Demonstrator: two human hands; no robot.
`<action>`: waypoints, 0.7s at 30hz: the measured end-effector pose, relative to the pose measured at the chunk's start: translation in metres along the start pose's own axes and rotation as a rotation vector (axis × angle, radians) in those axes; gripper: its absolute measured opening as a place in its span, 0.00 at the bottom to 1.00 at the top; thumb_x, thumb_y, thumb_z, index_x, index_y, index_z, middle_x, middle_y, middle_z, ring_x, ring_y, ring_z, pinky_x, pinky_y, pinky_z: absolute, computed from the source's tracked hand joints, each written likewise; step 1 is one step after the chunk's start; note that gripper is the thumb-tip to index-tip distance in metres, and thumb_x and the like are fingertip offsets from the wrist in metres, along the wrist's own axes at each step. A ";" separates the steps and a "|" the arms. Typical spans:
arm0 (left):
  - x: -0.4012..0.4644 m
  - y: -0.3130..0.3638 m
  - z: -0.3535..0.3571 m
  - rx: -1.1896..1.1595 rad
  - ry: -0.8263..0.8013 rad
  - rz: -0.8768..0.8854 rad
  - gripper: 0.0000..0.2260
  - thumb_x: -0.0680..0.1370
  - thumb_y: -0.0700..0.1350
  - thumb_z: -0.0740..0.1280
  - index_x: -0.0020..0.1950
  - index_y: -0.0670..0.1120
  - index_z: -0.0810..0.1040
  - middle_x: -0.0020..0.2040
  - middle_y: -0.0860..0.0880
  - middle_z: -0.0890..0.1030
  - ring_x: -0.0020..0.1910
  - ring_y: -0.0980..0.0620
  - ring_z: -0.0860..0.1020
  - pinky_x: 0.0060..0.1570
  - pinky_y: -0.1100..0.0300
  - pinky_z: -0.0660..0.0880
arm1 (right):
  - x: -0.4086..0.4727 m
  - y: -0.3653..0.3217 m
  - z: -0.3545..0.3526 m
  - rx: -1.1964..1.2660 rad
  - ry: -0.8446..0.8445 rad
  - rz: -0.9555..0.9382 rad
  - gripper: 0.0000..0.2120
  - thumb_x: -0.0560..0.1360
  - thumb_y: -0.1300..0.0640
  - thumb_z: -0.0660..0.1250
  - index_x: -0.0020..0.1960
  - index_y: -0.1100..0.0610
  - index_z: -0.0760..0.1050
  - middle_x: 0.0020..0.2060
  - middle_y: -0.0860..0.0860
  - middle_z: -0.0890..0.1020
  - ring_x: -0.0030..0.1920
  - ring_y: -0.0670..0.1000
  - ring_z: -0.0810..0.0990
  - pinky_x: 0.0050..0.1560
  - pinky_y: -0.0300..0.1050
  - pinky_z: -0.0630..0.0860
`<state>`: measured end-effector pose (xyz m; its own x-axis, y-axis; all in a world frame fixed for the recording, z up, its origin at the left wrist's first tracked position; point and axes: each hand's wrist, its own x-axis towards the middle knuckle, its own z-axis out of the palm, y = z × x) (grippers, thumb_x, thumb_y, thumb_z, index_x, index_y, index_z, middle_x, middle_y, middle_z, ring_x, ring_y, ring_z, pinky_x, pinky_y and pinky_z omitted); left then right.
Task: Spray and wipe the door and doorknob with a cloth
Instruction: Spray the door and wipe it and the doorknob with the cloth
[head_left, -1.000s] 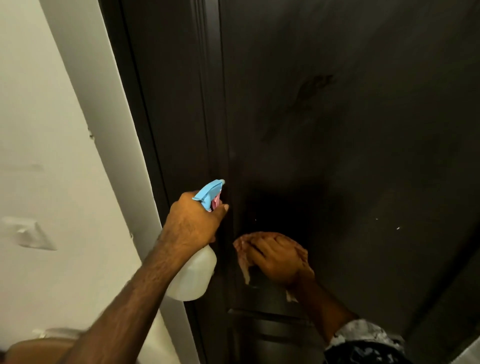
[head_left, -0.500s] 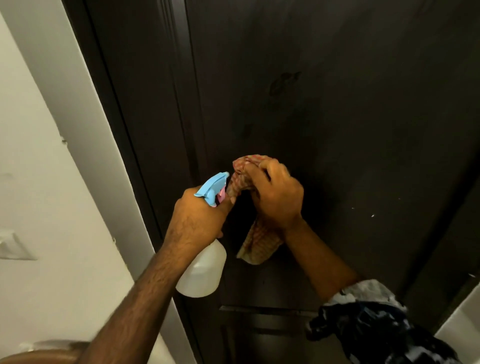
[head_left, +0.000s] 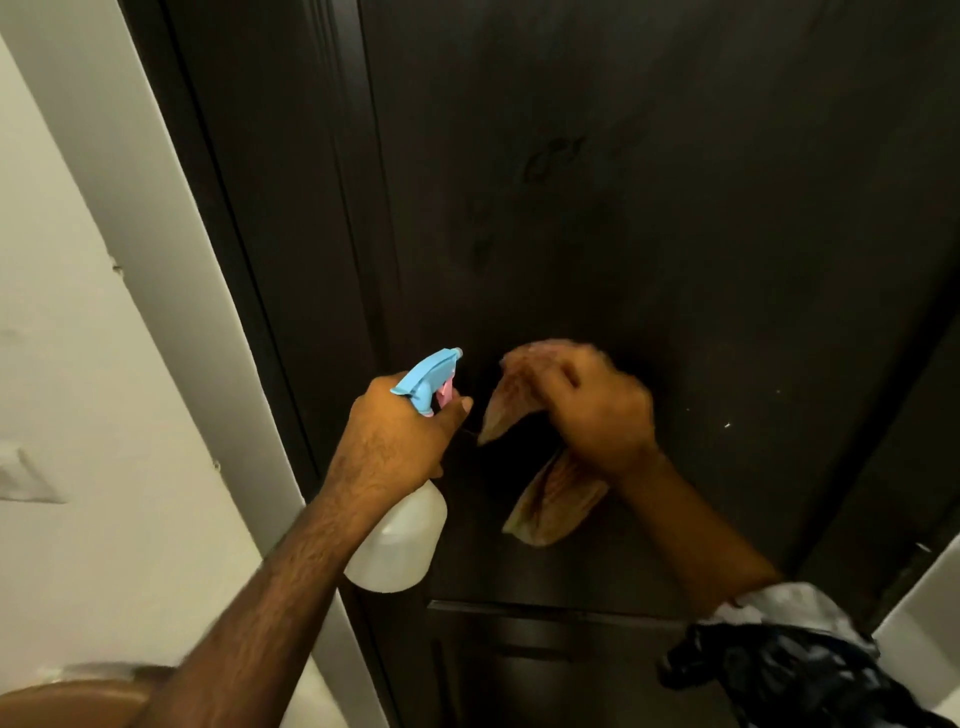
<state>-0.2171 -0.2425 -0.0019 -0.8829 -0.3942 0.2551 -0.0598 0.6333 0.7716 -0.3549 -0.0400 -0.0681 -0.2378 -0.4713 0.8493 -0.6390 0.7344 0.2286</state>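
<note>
A dark brown door (head_left: 649, 208) fills most of the view. My left hand (head_left: 400, 431) grips a white spray bottle (head_left: 400, 540) by its neck, its blue nozzle (head_left: 431, 371) pointing at the door. Just right of it, my right hand (head_left: 592, 410) holds a brownish checked cloth (head_left: 556, 499) against the door panel; the cloth hangs below the hand and the hand is blurred. No doorknob shows in this view.
The dark door frame (head_left: 260, 234) runs down the left, beside a white wall (head_left: 78, 364) with a light switch (head_left: 26, 478). A horizontal panel ridge (head_left: 519, 610) crosses the door low down. A white edge (head_left: 924, 597) shows at the lower right.
My right hand swept the cloth up the door from low to higher, then shifted right and slightly down. The left hand with the bottle stayed roughly in place.
</note>
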 end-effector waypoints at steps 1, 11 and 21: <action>0.000 0.005 0.005 -0.013 -0.018 0.020 0.16 0.77 0.53 0.73 0.62 0.49 0.78 0.36 0.52 0.81 0.23 0.61 0.80 0.22 0.74 0.71 | 0.006 0.025 -0.014 -0.065 0.085 0.068 0.11 0.81 0.57 0.67 0.61 0.57 0.82 0.54 0.60 0.82 0.42 0.59 0.83 0.32 0.48 0.80; 0.000 0.066 0.063 -0.142 -0.200 0.176 0.05 0.78 0.49 0.72 0.49 0.50 0.78 0.33 0.51 0.81 0.25 0.60 0.81 0.24 0.73 0.73 | -0.032 0.101 -0.050 -0.137 0.380 0.785 0.20 0.73 0.64 0.74 0.62 0.56 0.73 0.59 0.60 0.75 0.46 0.63 0.80 0.36 0.54 0.79; -0.004 0.086 0.095 -0.188 -0.261 0.182 0.06 0.77 0.48 0.74 0.47 0.56 0.77 0.33 0.50 0.81 0.26 0.60 0.82 0.25 0.71 0.75 | -0.157 0.067 -0.025 0.187 -0.459 0.655 0.08 0.84 0.47 0.66 0.47 0.38 0.73 0.51 0.34 0.78 0.52 0.40 0.78 0.46 0.26 0.67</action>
<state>-0.2628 -0.1224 0.0080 -0.9616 -0.0879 0.2598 0.1747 0.5341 0.8271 -0.3418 0.0949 -0.1744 -0.8545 -0.1579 0.4948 -0.3686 0.8555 -0.3636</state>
